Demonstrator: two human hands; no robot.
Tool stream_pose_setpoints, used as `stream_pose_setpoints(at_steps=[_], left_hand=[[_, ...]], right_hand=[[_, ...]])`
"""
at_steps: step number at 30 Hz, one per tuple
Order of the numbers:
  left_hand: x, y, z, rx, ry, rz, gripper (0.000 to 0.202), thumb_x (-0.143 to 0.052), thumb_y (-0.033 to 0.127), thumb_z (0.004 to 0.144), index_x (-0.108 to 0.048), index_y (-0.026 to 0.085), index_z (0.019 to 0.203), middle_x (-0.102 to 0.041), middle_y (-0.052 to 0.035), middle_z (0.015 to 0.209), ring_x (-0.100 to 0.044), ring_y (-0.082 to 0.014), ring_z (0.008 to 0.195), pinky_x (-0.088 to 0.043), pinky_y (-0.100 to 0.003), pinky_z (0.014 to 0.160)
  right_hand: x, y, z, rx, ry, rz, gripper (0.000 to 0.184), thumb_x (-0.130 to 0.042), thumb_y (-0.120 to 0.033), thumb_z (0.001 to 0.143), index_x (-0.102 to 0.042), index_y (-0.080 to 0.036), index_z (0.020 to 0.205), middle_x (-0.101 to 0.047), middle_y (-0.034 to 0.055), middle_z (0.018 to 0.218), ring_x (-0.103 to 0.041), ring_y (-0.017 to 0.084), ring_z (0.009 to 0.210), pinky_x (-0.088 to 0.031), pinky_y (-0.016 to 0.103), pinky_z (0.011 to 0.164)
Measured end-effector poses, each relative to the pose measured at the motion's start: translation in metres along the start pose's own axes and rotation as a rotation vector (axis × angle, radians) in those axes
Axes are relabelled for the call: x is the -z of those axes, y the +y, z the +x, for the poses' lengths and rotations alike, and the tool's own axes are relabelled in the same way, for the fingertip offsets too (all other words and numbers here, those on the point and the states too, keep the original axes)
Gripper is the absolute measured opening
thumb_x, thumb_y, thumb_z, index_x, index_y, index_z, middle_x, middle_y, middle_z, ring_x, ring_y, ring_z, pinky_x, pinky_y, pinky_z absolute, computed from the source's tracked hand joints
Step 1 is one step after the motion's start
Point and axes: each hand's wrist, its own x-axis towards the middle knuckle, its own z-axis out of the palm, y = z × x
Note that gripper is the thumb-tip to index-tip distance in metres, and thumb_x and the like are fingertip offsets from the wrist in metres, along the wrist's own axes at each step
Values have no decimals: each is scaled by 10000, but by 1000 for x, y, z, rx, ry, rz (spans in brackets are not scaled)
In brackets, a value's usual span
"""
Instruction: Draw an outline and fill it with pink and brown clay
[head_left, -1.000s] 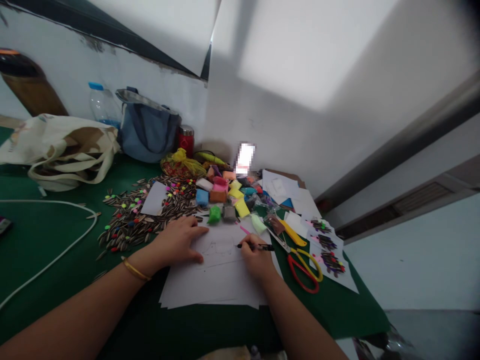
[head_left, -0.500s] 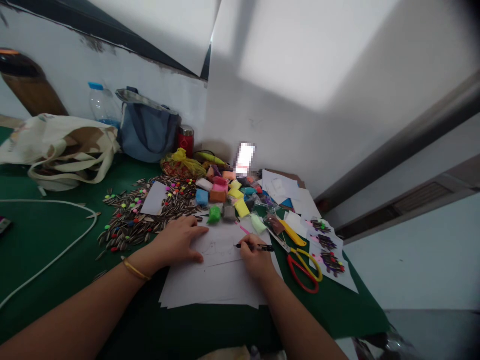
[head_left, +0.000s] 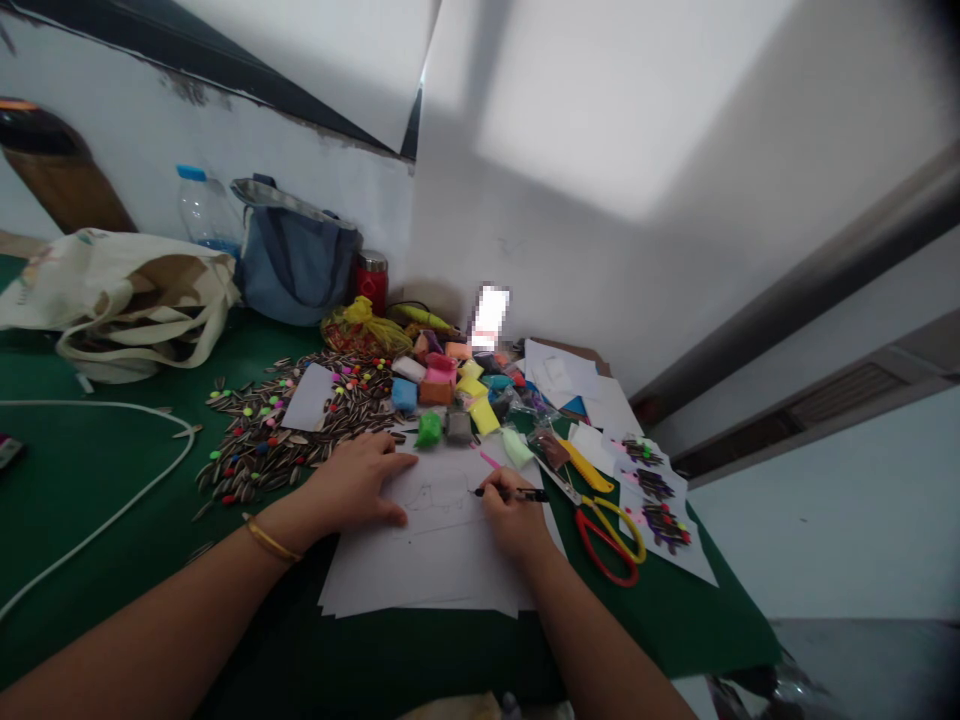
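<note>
Loose white paper sheets (head_left: 435, 575) lie stacked in front of me, the top one bearing a thin line drawing (head_left: 439, 497). My left hand (head_left: 365, 483) rests flat on the paper's left side, fingers apart, with nothing in it. In my right hand (head_left: 514, 518) a black pen (head_left: 529, 495) is pinched, its tip at the right end of the drawn lines. A pink stick-like thing (head_left: 489, 458) lies just above that hand. To its right are scissors (head_left: 611, 540) with one red and one yellow handle, and a yellow utility knife (head_left: 586, 467).
Striped sunflower seeds (head_left: 255, 455) with coloured beads spread at the left. Packs of coloured clay (head_left: 435, 392) sit behind the paper. Seed-decorated cards (head_left: 697, 555) lie at the right. Bags (head_left: 296, 265), a red flask (head_left: 372, 280) and a lit phone (head_left: 490, 318) stand at the back; a white cable (head_left: 112, 535) curves left.
More pen lines show along the top and right of the drawing. My right hand has shifted barely at all; my left hand stays in place.
</note>
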Motion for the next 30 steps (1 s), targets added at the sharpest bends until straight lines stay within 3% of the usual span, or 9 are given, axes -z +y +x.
stream_pose_setpoints(at_steps=[5, 13, 21, 30], left_hand=[[1, 1, 0, -5, 2, 7, 789, -757, 640, 566, -583, 346, 1277, -555, -79, 1147, -511, -309, 1091, -400, -388, 905], [2, 2, 0, 9, -11, 9, 780, -766, 623, 564, -585, 354, 1274, -554, -78, 1149, -506, -313, 1091, -397, -395, 906], [3, 2, -1, 14, -12, -12, 792, -760, 637, 565, -577, 355, 1283, -553, -79, 1173, -495, -318, 1110, -385, -401, 923], [2, 5, -2, 8, -8, -2, 789, -759, 640, 570, -567, 377, 1289, -548, -79, 1164, -493, -323, 1114, -371, -416, 933]], right_hand=[[0, 1, 0, 2, 12, -12, 154, -479, -198, 787, -613, -208, 714, -609, -1, 680, -552, 166, 657, -383, 265, 597], [3, 1, 2, -6, 84, 182, 172, -480, -292, 862, -624, -201, 880, -641, 13, 768, -589, 180, 731, -458, 276, 672], [5, -3, 1, -13, 70, 310, 253, -546, -317, 853, -638, -198, 1056, -669, 66, 1031, -622, 215, 936, -493, 324, 817], [17, -28, 11, -91, -119, 498, 247, -568, -314, 808, -651, -185, 1000, -685, 27, 788, -651, 169, 688, -537, 304, 661]])
